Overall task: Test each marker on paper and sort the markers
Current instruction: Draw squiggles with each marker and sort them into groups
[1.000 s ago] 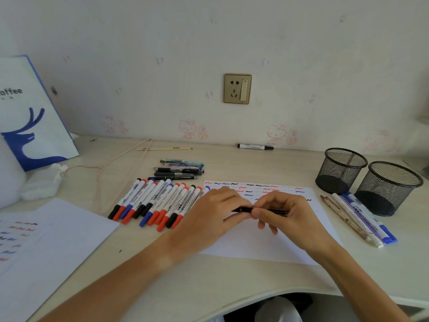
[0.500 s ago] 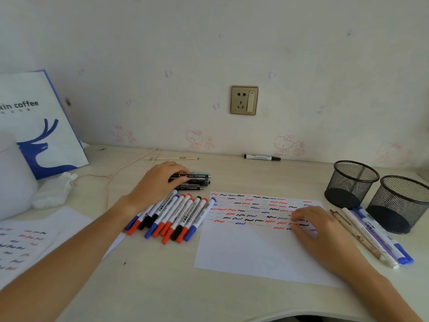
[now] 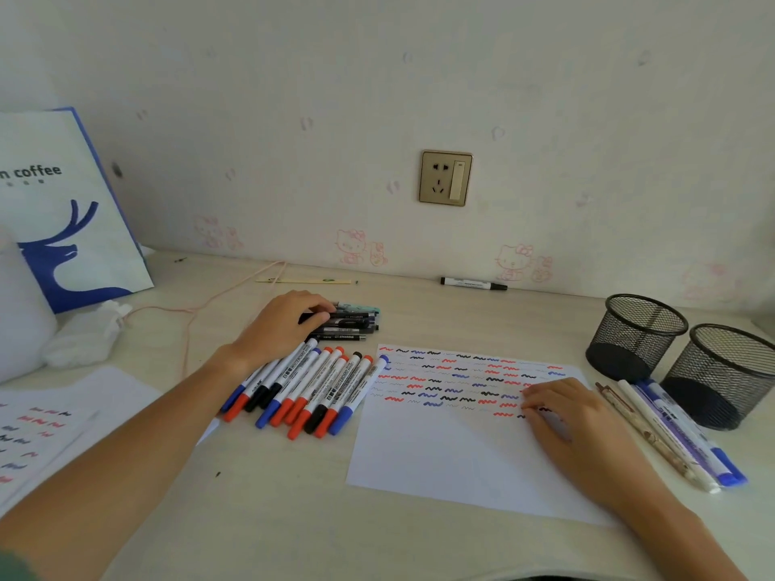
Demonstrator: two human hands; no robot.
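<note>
Your desk (image 3: 293, 517) is pale, bare along the near edge between your forearms. The test paper (image 3: 440, 463) lies centre-right, long axis running away from you; red, blue and black squiggles fill its top half, the lower half is blank. Your right hand (image 3: 583, 425) lies flat on its right side, fingers straight, holding nothing. Two black mesh cups (image 3: 637, 333) stand upright far right, touching each other. A few pens (image 3: 679, 438) lie just in front of them, diagonal, beside the paper's right edge. Left of the paper, the whiteboard markers (image 3: 318, 392) lie in a tight row, white barrels, red/blue/black caps pointing near-left. Behind that row, a small stack of dark pens (image 3: 352, 325) lies crosswise, left-right. Your left hand (image 3: 281, 325) curls over the stack's left end, fingertips gripping a black pen there. One lone marker (image 3: 473, 283) lies along the wall, left-right.
</note>
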